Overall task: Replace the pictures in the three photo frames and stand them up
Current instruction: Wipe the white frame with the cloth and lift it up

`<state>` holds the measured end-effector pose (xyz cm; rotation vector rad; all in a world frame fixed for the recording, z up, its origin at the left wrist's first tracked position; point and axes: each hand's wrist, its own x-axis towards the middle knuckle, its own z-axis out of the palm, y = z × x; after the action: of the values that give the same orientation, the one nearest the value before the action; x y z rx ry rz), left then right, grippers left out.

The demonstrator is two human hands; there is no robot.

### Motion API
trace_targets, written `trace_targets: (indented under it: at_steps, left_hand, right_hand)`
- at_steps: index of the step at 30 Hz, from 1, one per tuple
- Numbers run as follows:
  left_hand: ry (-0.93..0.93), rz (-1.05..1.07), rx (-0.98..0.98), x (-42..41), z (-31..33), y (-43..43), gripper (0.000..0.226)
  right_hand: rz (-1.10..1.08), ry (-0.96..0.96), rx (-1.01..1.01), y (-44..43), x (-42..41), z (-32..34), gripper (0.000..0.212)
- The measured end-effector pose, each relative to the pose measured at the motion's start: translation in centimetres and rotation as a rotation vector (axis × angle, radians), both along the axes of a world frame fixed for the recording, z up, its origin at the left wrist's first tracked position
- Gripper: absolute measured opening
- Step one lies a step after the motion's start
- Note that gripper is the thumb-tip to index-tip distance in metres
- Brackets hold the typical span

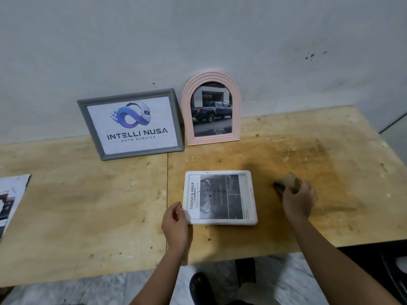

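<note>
At the tabletop's far edge you have a grey frame point(131, 124) whose white picture carries a blue-and-violet loop and dark lettering. Beside it is a pale pink frame point(211, 107), ridged, around a dark pickup. Near the front edge your white frame point(220, 198) shows a grey-and-black print with a white margin. The blurred piece point(288, 183) toward the right edge looks brown. The tabletop point(88, 205) is yellowish ply, stained darker brown on the right.

grey frame point(132, 126) and pink frame point(211, 108) block the back, open tabletop point(88, 205) front-left
</note>
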<state>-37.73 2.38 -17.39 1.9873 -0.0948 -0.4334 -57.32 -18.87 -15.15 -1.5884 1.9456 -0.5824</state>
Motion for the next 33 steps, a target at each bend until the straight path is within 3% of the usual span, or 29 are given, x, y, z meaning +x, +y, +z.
trace_targets:
  at_steps: [6, 11, 16, 19, 25, 27, 30, 33]
  left_hand:
    - [-0.013, -0.033, 0.058, -0.3, -0.2, 0.6, 0.020]
    - [-0.023, -0.053, 0.052, -0.6, -0.1, 0.9, 0.019]
    - [-0.026, -0.047, 0.000, -1.0, 0.1, 1.6, 0.018]
    - [-0.047, -0.080, 0.002, -1.5, 0.1, 2.1, 0.019]
    - [-0.017, -0.076, -0.013, -0.9, -0.1, 2.4, 0.023]
    - [-0.001, -0.068, -0.007, -0.6, -0.2, 2.5, 0.021]
    - [0.025, -0.053, -0.021, -0.7, -0.3, 2.6, 0.020]
    - [0.040, -0.060, -0.053, -0.9, -0.4, 2.7, 0.018]
  right_hand:
    - [-0.020, 0.138, 0.304, -1.2, -0.3, -0.6, 0.072]
    - [0.043, 0.168, 0.207, -0.9, 0.9, -0.4, 0.062]
    - [0.078, -0.236, 0.147, -1.6, 3.4, 1.6, 0.045]
    - [0.117, -0.354, 0.134, -2.3, 5.7, 3.4, 0.051]
    - [0.211, -0.473, 0.428, -3.4, 10.3, 4.2, 0.052]
    - [0.203, -0.443, 0.343, -3.1, 11.0, 4.3, 0.046]
    - [0.242, -0.329, -0.015, -2.4, 11.2, 5.0, 0.028]
    - [0.506, -0.110, -0.247, -1.7, 10.8, 4.2, 0.041]
